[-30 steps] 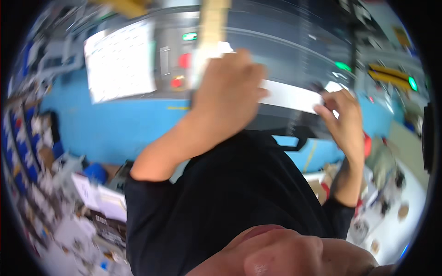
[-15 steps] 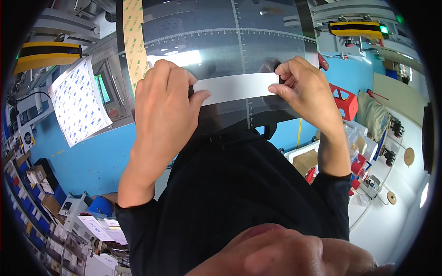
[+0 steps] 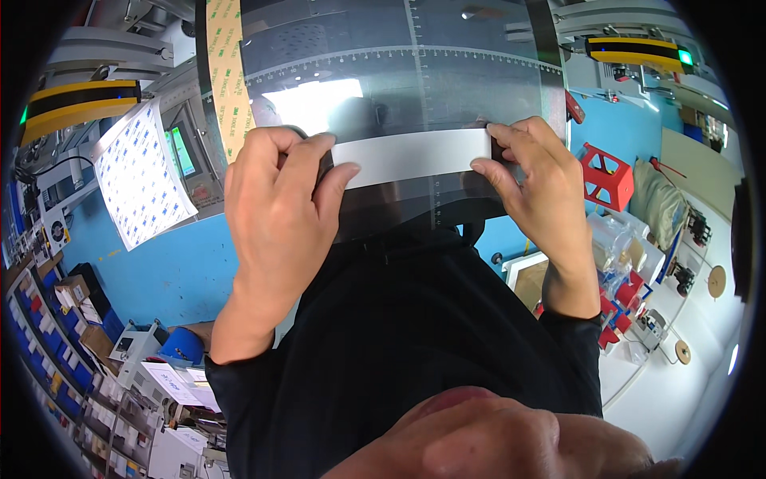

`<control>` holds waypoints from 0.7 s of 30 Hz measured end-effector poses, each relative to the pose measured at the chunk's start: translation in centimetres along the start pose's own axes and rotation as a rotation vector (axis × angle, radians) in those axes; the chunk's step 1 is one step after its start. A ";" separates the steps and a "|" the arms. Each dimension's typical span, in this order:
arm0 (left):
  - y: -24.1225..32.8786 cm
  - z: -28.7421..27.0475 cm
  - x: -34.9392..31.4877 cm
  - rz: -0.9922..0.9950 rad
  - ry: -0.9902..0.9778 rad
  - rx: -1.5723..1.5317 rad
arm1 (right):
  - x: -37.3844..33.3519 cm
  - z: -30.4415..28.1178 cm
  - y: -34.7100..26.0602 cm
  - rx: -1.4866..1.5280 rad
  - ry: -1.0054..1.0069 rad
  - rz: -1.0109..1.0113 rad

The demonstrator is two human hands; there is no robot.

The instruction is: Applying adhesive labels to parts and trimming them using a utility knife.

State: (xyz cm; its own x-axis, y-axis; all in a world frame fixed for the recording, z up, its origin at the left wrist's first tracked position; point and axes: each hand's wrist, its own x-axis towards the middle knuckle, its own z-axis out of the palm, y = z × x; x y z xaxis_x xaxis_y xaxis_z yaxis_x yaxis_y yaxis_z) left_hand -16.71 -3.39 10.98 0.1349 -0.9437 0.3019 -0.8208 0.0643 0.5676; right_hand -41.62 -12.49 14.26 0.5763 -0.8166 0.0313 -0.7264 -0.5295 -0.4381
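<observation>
A plain white strip [image 3: 412,156] stretches crosswise between my two hands, over a dark glossy plate [image 3: 335,92] marked with ruler scales. My left hand [image 3: 283,180] pinches its left end between thumb and fingers. At the other end, the thumb and fingertips of my right hand [image 3: 538,168] close on the strip. Both ends look dark where I grip them. Whether the strip rests on the plate or hangs just above it, I cannot tell. Along the plate's left side runs a cream backing-paper strip [image 3: 227,76] with green print.
Left of the plate hangs a white sheet with a blue pattern [image 3: 144,176], beside a lit green screen [image 3: 183,150]. Yellow-and-black bars [image 3: 80,104] flank the plate on both sides. A red holder [image 3: 606,177] stands at right. Shelves with bins [image 3: 60,359] fill the lower left.
Both hands keep their pinch on the white strip. The view has shifted slightly, and my right hand sits a little lower and further right in it.
</observation>
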 end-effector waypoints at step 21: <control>1.0 -0.7 1.4 -0.055 -0.127 0.054 | -0.5 0.4 1.0 0.088 0.030 -0.034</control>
State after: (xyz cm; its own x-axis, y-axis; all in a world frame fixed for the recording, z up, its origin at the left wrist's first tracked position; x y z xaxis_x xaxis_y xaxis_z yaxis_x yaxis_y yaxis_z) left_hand -16.93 -4.41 12.47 0.1116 -0.9791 0.1703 -0.8435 -0.0027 0.5371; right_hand -42.48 -12.49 13.46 0.5874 -0.8059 0.0742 -0.6704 -0.5359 -0.5133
